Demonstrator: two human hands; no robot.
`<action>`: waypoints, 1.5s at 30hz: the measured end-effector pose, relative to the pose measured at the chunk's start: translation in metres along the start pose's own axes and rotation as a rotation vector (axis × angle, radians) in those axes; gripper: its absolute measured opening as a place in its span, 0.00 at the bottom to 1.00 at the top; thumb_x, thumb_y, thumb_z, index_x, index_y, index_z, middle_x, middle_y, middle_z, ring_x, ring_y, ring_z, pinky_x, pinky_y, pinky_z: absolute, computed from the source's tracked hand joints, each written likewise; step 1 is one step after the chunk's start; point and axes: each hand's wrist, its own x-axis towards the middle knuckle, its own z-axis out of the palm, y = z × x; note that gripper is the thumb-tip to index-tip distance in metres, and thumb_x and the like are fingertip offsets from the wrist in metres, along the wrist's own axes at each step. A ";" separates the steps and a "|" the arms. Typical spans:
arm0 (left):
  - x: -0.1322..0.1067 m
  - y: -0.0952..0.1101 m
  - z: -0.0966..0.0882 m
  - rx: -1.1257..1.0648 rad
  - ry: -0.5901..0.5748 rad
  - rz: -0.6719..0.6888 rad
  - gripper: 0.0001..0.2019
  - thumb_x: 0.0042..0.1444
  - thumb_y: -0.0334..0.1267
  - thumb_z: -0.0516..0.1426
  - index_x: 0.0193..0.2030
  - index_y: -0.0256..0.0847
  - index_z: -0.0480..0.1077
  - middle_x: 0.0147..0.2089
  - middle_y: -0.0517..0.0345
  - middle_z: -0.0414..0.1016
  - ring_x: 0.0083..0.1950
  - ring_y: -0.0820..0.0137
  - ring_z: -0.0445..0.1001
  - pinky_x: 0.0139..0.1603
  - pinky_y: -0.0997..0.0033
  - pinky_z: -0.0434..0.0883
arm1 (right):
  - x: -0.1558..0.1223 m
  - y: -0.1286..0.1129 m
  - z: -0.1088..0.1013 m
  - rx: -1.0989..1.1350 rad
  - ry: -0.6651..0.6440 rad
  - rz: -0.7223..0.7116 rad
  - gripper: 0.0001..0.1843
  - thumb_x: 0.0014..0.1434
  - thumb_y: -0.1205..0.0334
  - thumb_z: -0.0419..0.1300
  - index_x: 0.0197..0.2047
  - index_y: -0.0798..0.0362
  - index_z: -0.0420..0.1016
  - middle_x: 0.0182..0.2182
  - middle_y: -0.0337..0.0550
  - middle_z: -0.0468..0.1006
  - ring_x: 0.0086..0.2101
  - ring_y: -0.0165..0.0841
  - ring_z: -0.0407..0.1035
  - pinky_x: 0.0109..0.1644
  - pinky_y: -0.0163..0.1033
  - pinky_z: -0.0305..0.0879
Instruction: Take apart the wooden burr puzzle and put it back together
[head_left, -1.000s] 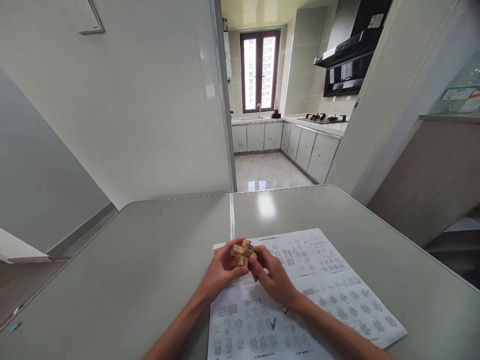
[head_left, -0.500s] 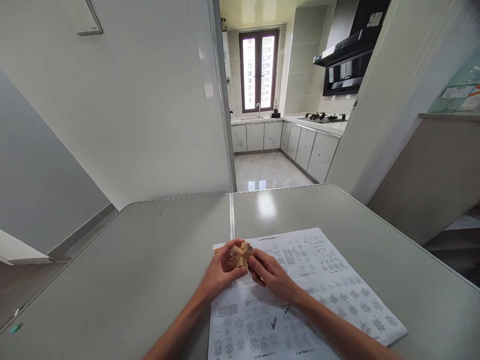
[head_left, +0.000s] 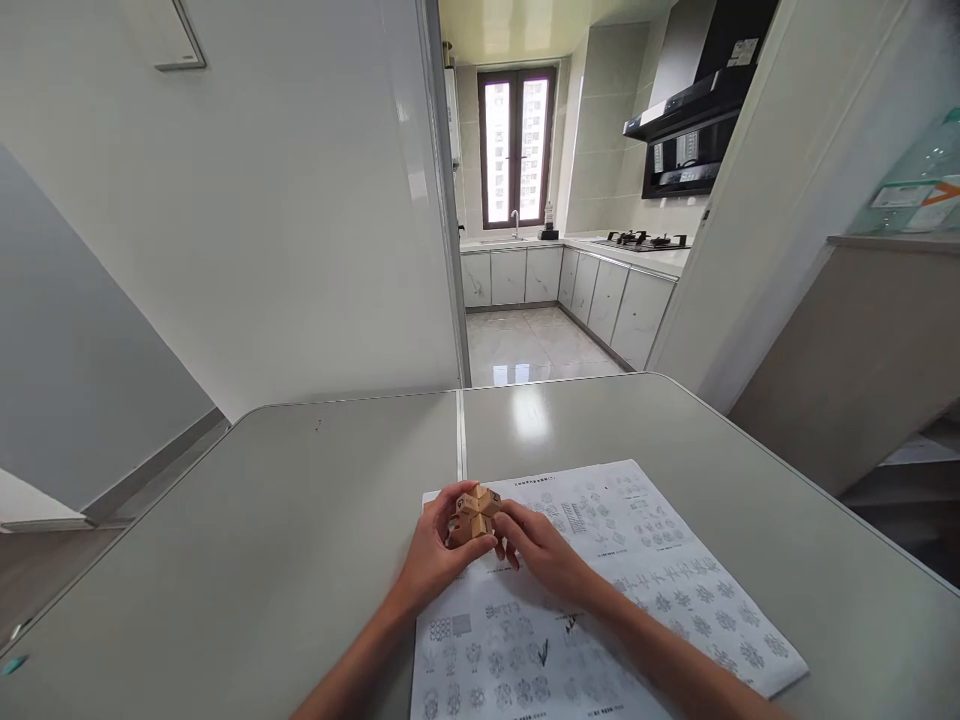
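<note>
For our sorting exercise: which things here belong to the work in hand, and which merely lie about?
In use: tan wooden block puzzle, left hand, right hand, white printed diagram sheet.
Lying about: small teal object at edge of grey table.

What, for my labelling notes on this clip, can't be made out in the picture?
All in the head view:
Wooden puzzle: underside and joints hidden by the left hand and right hand gripping it.
Printed sheet: diagrams and text too small to read; near edge cut off by the frame, forearms cover part.
Teal speck at the table edge: too small to identify.
</note>
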 end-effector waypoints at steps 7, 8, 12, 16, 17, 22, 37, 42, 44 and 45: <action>-0.003 0.005 0.003 0.055 -0.006 0.010 0.31 0.48 0.44 0.72 0.59 0.47 0.69 0.57 0.51 0.76 0.56 0.57 0.76 0.55 0.61 0.75 | 0.004 0.001 -0.004 0.117 0.033 0.017 0.23 0.65 0.37 0.61 0.44 0.50 0.72 0.34 0.40 0.73 0.28 0.30 0.64 0.29 0.36 0.62; -0.004 0.006 0.003 0.061 -0.008 0.015 0.31 0.49 0.43 0.72 0.59 0.48 0.70 0.57 0.51 0.76 0.56 0.58 0.76 0.55 0.61 0.75 | 0.004 0.002 -0.004 0.116 0.044 0.013 0.23 0.65 0.38 0.62 0.45 0.50 0.72 0.35 0.41 0.74 0.29 0.30 0.65 0.29 0.35 0.62; -0.005 0.008 0.004 0.087 0.000 0.031 0.30 0.49 0.42 0.71 0.59 0.47 0.70 0.55 0.52 0.77 0.55 0.58 0.77 0.54 0.62 0.75 | 0.004 0.006 -0.004 0.125 0.049 0.019 0.22 0.65 0.40 0.62 0.46 0.51 0.72 0.36 0.41 0.75 0.30 0.31 0.66 0.29 0.35 0.63; -0.005 0.010 0.004 0.101 0.006 0.025 0.30 0.48 0.43 0.72 0.59 0.47 0.72 0.55 0.51 0.77 0.55 0.57 0.77 0.54 0.61 0.76 | 0.002 0.007 -0.004 0.083 0.102 0.002 0.21 0.65 0.42 0.63 0.47 0.51 0.73 0.35 0.42 0.77 0.31 0.32 0.69 0.31 0.37 0.66; -0.005 0.010 0.004 0.098 0.004 0.018 0.30 0.48 0.43 0.72 0.59 0.47 0.71 0.55 0.51 0.77 0.55 0.57 0.77 0.54 0.61 0.76 | 0.002 0.007 -0.004 0.064 0.121 -0.002 0.20 0.65 0.42 0.63 0.48 0.50 0.74 0.36 0.42 0.77 0.31 0.33 0.70 0.31 0.37 0.67; -0.005 0.010 0.005 0.084 0.009 0.016 0.31 0.47 0.44 0.72 0.58 0.47 0.71 0.55 0.51 0.78 0.55 0.57 0.78 0.54 0.60 0.77 | 0.001 0.008 -0.005 0.064 0.147 0.002 0.20 0.64 0.42 0.64 0.47 0.50 0.75 0.38 0.43 0.79 0.32 0.33 0.71 0.34 0.39 0.70; -0.007 0.004 0.002 0.088 -0.014 0.007 0.33 0.47 0.44 0.73 0.61 0.48 0.71 0.55 0.50 0.77 0.53 0.57 0.79 0.52 0.61 0.78 | 0.002 -0.004 -0.005 0.664 -0.152 0.205 0.29 0.63 0.46 0.65 0.62 0.49 0.69 0.56 0.53 0.77 0.51 0.45 0.77 0.53 0.51 0.73; -0.004 0.003 0.000 0.035 -0.003 0.016 0.34 0.47 0.45 0.73 0.61 0.47 0.71 0.55 0.51 0.77 0.52 0.58 0.79 0.52 0.61 0.78 | 0.003 0.003 -0.008 0.597 -0.100 0.214 0.28 0.64 0.41 0.63 0.59 0.50 0.69 0.49 0.50 0.80 0.44 0.38 0.78 0.53 0.47 0.72; 0.000 0.001 -0.006 -0.011 0.067 0.036 0.34 0.49 0.47 0.72 0.62 0.46 0.69 0.57 0.50 0.77 0.53 0.58 0.79 0.52 0.62 0.77 | 0.002 0.003 -0.010 0.484 -0.080 0.217 0.27 0.64 0.42 0.64 0.58 0.50 0.68 0.46 0.48 0.79 0.40 0.37 0.77 0.51 0.49 0.73; 0.003 0.001 -0.009 -0.034 0.116 0.052 0.33 0.51 0.48 0.71 0.62 0.46 0.69 0.58 0.49 0.77 0.54 0.57 0.78 0.53 0.62 0.77 | 0.001 0.002 -0.010 0.389 -0.063 0.208 0.27 0.63 0.43 0.65 0.58 0.49 0.68 0.46 0.47 0.78 0.39 0.36 0.77 0.50 0.49 0.73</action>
